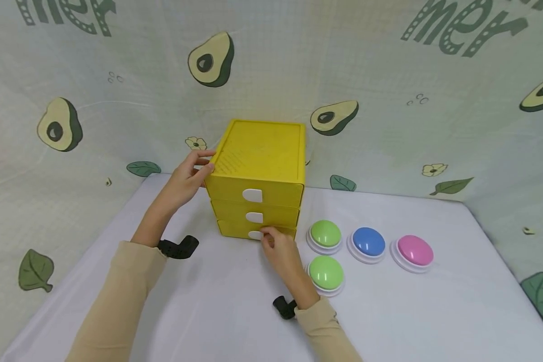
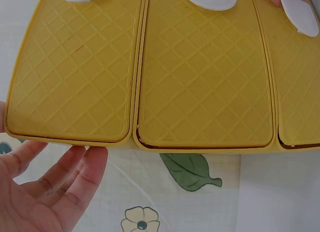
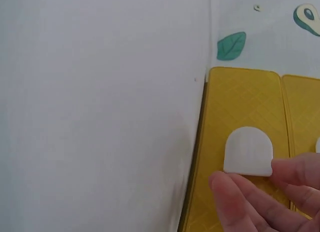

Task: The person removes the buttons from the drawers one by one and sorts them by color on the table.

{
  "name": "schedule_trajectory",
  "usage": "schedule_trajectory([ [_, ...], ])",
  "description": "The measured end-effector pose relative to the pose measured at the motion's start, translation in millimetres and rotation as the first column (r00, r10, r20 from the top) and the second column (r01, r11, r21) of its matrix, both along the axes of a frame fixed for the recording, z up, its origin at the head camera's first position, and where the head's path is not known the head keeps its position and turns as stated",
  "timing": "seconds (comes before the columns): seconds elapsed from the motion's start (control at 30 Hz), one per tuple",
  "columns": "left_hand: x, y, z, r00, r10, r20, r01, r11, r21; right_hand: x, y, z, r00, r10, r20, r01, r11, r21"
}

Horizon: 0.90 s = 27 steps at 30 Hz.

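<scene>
Near the surface's back edge (image 1: 389, 196), your spread left hand (image 1: 186, 178) likely braces the cabinet (image 1: 260, 151), right hand (image 1: 281, 251) pinching its bottom handle (image 3: 248, 149).

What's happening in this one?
A person is handling a yellow drawer unit. Their left hand rests against its upper left side, while the right hand holds the white tab on the bottom drawer. All three drawers look closed at this moment. To the right, a green button, another green one, a blue one and a pink one sit on the white tabletop.
</scene>
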State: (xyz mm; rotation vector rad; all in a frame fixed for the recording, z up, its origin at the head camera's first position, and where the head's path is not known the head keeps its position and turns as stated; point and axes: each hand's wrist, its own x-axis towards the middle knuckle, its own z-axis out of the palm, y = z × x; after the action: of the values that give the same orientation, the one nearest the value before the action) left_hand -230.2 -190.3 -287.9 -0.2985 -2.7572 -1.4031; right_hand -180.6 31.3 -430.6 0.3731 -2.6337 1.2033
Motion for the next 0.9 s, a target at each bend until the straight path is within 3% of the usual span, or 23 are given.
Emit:
schedule_trajectory([
  [0.13,-0.3,-1.7,-0.5,1.000,-0.002,-0.002,0.002,1.000,0.003,-1.6,-1.1,-3.6,0.999,0.011,0.038,-0.009,0.999,-0.051],
  [0.4,2.3,-3.2,0.9,1.000,0.004,0.010,-0.004,1.000,0.009,-4.8,-1.3,-6.6,0.999,0.022,0.024,-0.020,0.998,-0.066],
  [0.9,2.8,-1.6,2.3,1.000,-0.025,0.002,0.025,0.999,0.022,-2.0,-3.2,-1.9,1.000,-0.008,-0.001,0.008,1.000,0.019],
])
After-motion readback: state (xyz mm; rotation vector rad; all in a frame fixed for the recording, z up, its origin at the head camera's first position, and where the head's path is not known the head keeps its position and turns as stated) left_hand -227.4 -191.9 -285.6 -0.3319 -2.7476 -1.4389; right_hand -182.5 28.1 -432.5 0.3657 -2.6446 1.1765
